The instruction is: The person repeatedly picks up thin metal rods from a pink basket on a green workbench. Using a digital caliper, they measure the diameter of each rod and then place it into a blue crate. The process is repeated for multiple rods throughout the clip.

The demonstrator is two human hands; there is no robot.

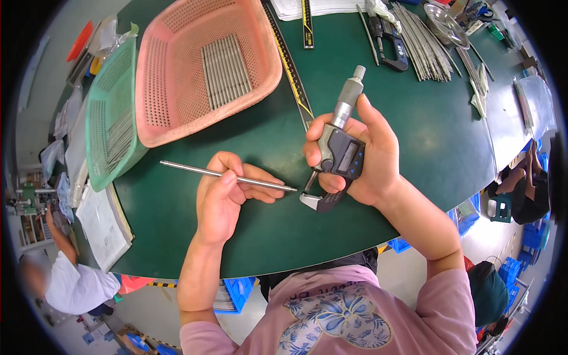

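Observation:
My left hand pinches a thin steel rod between thumb and fingers. The rod lies nearly level, its right end close to the jaws of a digital micrometer; whether they touch I cannot tell. My right hand is wrapped round that micrometer, with its grey thimble pointing up and away and its curved frame toward me. A small display and blue buttons face up. Beyond my left hand stands a pink perforated basket, with a row of similar steel rods inside.
A green basket holding thin rods stands at the left, beside papers. A black-and-yellow ruler lies right of the pink basket. At the far right are a second micrometer, many loose rods and a metal bowl. Another person is at lower left.

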